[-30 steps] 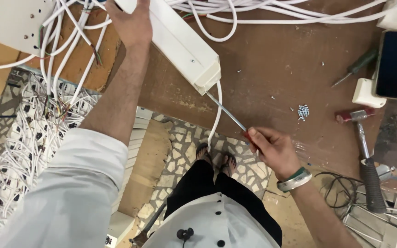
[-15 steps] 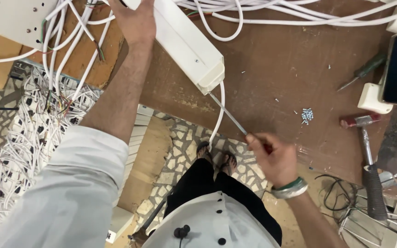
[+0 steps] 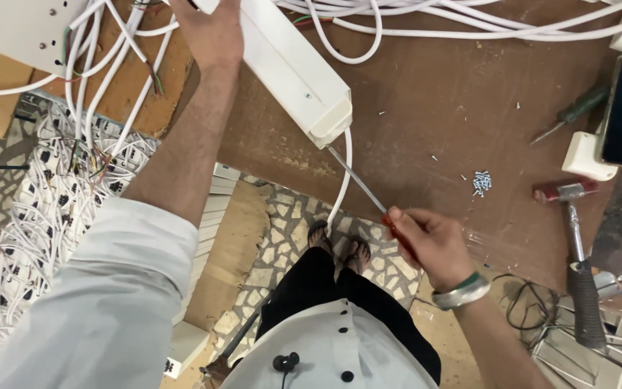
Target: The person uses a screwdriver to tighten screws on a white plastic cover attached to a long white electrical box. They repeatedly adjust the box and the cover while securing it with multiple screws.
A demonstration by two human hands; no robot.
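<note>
Left hand lies flat, fingers spread, pressing the long white plastic housing near the far edge of the brown worktop. The housing runs diagonally, with its open end close to the near edge. Right hand is closed round the red handle of a screwdriver, just off the near edge. The metal shaft slants up to the housing's open end; tip hidden there. A white cable drops from the same end over the near edge. A small heap of screws lies right of the shaft. A hammer rests toward the right edge, with a green-handled screwdriver beyond it.
</note>
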